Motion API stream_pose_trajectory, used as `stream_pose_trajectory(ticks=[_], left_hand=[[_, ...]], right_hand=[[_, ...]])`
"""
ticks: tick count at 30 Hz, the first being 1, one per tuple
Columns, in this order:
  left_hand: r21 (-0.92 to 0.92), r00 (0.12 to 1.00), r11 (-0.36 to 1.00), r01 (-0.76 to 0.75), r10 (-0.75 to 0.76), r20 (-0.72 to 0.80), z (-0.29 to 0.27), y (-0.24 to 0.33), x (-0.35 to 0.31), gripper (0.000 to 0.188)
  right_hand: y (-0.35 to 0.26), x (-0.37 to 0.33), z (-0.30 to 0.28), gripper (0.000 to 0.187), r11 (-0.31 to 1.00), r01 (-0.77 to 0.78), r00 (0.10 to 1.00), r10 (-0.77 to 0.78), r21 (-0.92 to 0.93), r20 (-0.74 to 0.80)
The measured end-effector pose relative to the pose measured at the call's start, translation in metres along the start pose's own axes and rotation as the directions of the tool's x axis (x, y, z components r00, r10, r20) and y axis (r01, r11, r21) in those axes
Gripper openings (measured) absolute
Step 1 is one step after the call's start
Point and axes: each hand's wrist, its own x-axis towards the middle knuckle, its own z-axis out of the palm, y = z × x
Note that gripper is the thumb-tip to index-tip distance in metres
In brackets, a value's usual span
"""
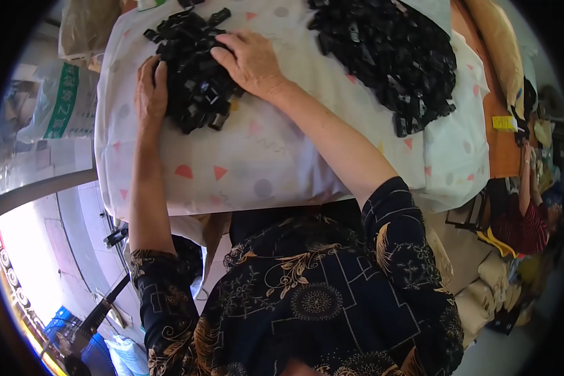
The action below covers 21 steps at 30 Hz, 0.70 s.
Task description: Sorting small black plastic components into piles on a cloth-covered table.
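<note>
A smaller pile of black plastic pieces (197,75), glossy and blocky, lies on the patterned cloth at the table's far left. Against its left side rests my left hand (150,94), cupped, with the thumb slightly apart from the fingers. From the right, my right hand (254,62) touches the pile with its thumb and fingers spread, fingertips over the pieces. Both hands look open, and no single piece shows in either grip. Some fingertips are partly lost among the dark parts. To the right lies a larger heap of similar black pieces (391,59), apart from my hands.
White cloth with coloured shapes (263,188) covers the table. Beyond its right side is an orange-brown surface (504,153) with a small yellow box (504,123). Another person (523,219) in a dark red top sits at the right. Plastic bags (62,100) hang at left.
</note>
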Motion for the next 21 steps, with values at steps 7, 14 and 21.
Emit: stream_pose_trajectory(ticks=[7, 14, 21], left_hand=[[-0.006, 0.999, 0.999, -0.050, 0.050, -0.003, -0.009, -0.018, -0.023, 0.038], [0.095, 0.928, 0.990, -0.100, 0.127, -0.351, -0.025, 0.045, -0.041, 0.026], [0.188, 0.974, 0.956, -0.225, 0.213, 0.082, -0.052, 0.121, -0.132, 0.021]], right_hand=[[-0.023, -0.039, -0.049, 0.039, 0.986, 0.084, 0.996, -0.087, 0.144, 0.017], [0.010, -0.077, -0.235, 0.034, 0.932, 0.000, 0.998, -0.020, -0.363, -0.052], [0.034, -0.098, -0.257, 0.023, 0.865, -0.121, 0.958, 0.230, -0.487, 0.171]])
